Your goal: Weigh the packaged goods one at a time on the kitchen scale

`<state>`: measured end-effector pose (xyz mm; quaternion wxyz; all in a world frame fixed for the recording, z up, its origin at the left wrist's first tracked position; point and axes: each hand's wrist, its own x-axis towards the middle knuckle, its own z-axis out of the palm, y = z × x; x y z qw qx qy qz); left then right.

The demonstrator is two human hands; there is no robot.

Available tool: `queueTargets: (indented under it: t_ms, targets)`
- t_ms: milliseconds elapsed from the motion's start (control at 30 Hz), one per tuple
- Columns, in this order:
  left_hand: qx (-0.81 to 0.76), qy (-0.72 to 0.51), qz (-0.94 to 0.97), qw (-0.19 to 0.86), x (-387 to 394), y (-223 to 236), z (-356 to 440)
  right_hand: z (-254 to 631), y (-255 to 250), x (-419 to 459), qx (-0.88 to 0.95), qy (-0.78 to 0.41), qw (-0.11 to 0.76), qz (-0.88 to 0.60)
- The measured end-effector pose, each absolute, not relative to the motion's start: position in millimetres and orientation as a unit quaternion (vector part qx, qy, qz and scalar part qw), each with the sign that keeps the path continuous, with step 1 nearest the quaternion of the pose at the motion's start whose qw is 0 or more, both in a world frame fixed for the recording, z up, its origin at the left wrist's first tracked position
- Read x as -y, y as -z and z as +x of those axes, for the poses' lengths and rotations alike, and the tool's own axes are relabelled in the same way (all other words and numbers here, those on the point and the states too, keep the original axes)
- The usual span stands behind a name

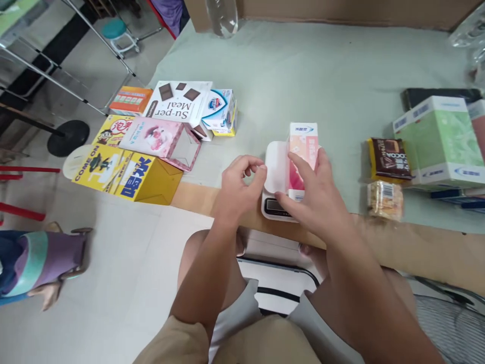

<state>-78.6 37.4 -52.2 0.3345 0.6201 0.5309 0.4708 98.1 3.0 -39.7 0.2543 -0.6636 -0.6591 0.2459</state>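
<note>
A white kitchen scale [276, 169] with a dark display [276, 205] lies near the table's front edge. On its right part rests a pink and white box [303, 151], long side pointing away from me. My right hand [316, 194] spans this box, fingers at its left and right sides, thumb over the scale near the display. My left hand [242, 184] is at the scale's left edge, fingers curled in towards the thumb; nothing shows in it. Whether its fingertips touch the scale, I cannot tell.
Left on the table are a yellow carton [129, 174], a pink carton [159, 139], a white Su-per Meal box [182, 101] and smaller boxes. Right are a brown snack pack [390, 159], a clear-wrapped snack [385, 200] and a green box [439, 141]. A plastic bottle [223, 17] stands behind.
</note>
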Motion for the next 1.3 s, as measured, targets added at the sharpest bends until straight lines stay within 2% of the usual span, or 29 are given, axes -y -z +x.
queueTargets:
  t_ms: [133,267,367,467,633,900,1100,1300]
  targets:
    - [-0.517,-0.539,0.58,0.326,-32,38,-98,86,30,6,0.661,-0.203,0.268,-0.671]
    - [-0.492,-0.656,0.503,0.274,-21,15,-137,43,14,29,0.699,-0.173,0.296,-0.628]
    - [-0.439,-0.758,0.422,0.236,-14,3,-166,-11,19,38,0.71,-0.209,0.303,-0.601]
    - [-0.404,-0.81,0.357,0.228,-11,1,-186,-63,38,29,0.666,-0.295,0.268,-0.63]
    - [-0.399,-0.823,0.325,0.24,-9,7,-205,-106,58,6,0.617,-0.331,0.26,-0.665]
    - [-0.462,-0.788,0.308,0.269,-3,-1,-216,-119,63,13,0.626,-0.364,0.267,-0.636]
    - [-0.41,-0.804,0.363,0.233,2,-1,-212,-121,62,7,0.59,-0.422,0.267,-0.634]
    - [-0.382,-0.811,0.352,0.27,0,-4,-205,-111,60,7,0.621,-0.406,0.251,-0.621]
